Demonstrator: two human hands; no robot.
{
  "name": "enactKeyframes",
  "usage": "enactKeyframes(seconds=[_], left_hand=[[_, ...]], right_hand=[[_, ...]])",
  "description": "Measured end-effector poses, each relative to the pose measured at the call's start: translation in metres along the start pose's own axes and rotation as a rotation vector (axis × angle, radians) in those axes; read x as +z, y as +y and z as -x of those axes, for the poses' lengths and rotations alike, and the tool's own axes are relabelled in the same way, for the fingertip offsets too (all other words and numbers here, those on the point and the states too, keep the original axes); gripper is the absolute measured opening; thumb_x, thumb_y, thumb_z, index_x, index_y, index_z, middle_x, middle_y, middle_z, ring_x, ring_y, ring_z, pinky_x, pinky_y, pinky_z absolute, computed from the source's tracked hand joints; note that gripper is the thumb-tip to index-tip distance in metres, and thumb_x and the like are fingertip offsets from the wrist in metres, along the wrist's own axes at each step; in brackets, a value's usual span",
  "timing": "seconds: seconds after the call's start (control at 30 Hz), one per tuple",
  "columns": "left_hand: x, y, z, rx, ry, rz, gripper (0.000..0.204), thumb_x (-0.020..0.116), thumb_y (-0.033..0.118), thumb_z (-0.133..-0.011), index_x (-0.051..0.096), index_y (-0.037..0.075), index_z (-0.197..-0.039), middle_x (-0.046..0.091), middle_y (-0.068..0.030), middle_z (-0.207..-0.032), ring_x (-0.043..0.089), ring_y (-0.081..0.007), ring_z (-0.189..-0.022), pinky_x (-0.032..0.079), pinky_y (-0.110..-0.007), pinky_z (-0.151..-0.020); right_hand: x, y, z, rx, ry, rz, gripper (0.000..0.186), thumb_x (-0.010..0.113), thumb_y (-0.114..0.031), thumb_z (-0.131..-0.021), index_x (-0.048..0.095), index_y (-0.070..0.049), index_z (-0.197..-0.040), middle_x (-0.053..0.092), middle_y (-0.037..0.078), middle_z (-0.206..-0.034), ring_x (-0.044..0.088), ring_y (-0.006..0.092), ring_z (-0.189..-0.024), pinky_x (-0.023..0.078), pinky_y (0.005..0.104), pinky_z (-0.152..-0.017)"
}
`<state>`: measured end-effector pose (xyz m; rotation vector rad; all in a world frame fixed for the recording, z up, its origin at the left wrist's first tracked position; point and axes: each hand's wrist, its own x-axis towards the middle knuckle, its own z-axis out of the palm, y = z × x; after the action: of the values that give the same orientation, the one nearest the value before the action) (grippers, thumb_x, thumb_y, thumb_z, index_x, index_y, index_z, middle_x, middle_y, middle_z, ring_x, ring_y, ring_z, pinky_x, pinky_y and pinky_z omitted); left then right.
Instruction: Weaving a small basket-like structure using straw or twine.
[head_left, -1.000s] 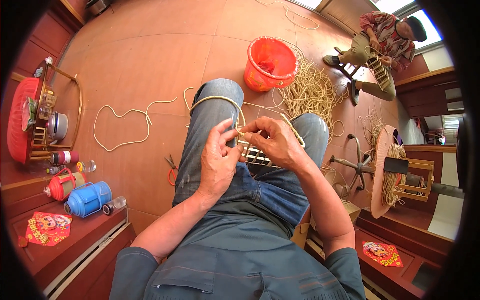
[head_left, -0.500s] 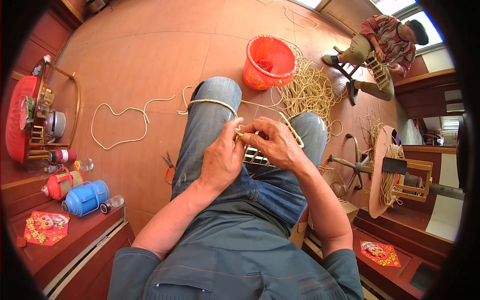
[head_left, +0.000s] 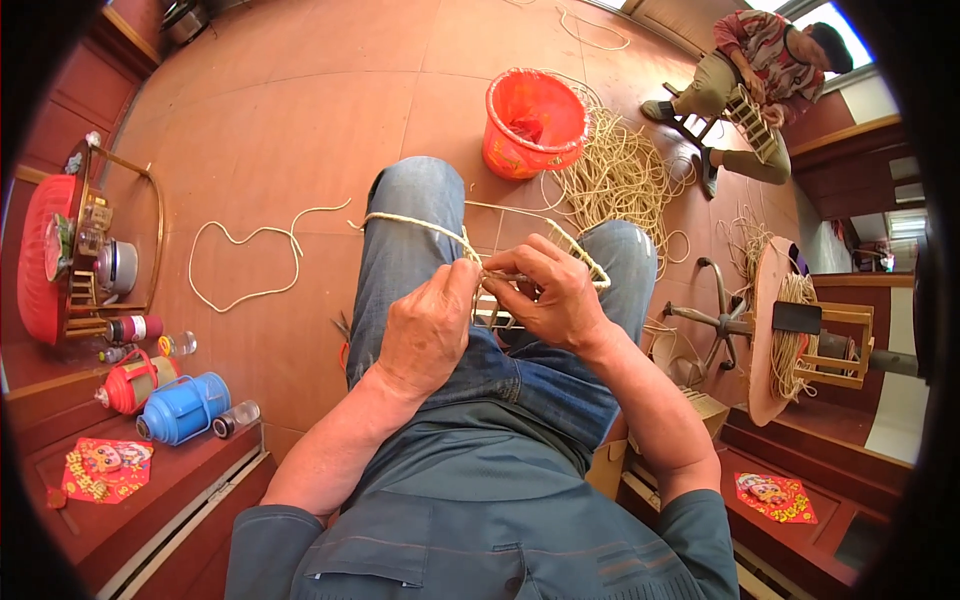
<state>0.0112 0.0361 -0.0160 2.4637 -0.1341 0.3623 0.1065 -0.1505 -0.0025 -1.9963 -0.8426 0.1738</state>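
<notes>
Between my knees rests a slatted frame (head_left: 490, 316) with cord wrapped along its edge; my hands hide much of it. A length of beige cord (head_left: 412, 224) crosses my left knee and leads to my fingers. My left hand (head_left: 428, 325) is closed, its fingertips pinching the cord at the frame's near left side. Fingertips together, my right hand (head_left: 548, 292) meets the left one there and grips the cord too. Just where the strand passes between the fingers is hidden.
Beyond my knees stand a red bucket (head_left: 535, 130) and a tangled cord pile (head_left: 620, 185). A loose cord (head_left: 195, 265) lies on the floor at left, near flasks (head_left: 184, 408). Scissors (head_left: 343, 353) show partly beside my left thigh. A seated person (head_left: 765, 75) handles another frame.
My left hand has turned further back-up, with its fingers more bent over the cord. My right hand stays close beside it. The view has shifted slightly, and my left leg now covers more of the scissors.
</notes>
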Motion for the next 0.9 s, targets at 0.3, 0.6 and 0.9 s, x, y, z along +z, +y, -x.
enactKeyframes(seconds=[0.3,0.6,0.9], left_hand=[[-0.028,-0.016,-0.020,-0.801,-0.463,1.201,0.020,0.069,0.026,-0.112,0.066,0.010,-0.101,0.055,0.0103,-0.072,0.042,-0.0023,-0.056,0.032,-0.022,-0.050],[-0.035,-0.026,-0.027,-0.785,-0.511,1.432,0.026,0.064,0.032,-0.116,0.066,0.011,-0.099,0.060,0.0052,-0.079,0.050,-0.0046,-0.065,0.041,-0.024,-0.061],[-0.127,-0.097,-0.037,-0.763,-0.008,1.325,0.035,0.071,0.039,-0.113,0.060,0.016,-0.089,0.050,0.0065,-0.072,0.056,-0.0092,-0.062,0.056,-0.030,-0.069]], right_hand=[[-0.002,0.009,0.012,-0.182,0.056,0.103,0.025,0.094,-0.010,-0.088,0.083,-0.009,-0.110,0.066,0.004,-0.085,0.065,0.0168,-0.066,0.052,0.0325,-0.056],[0.000,0.012,0.012,-0.232,0.163,0.160,0.015,0.091,-0.020,-0.091,0.080,-0.013,-0.098,0.064,0.005,-0.081,0.068,0.0250,-0.065,0.055,0.0398,-0.057],[0.003,0.008,0.009,-0.217,0.191,0.153,0.013,0.092,-0.010,-0.087,0.079,-0.008,-0.091,0.065,0.005,-0.078,0.064,0.0201,-0.059,0.050,0.0348,-0.053]])
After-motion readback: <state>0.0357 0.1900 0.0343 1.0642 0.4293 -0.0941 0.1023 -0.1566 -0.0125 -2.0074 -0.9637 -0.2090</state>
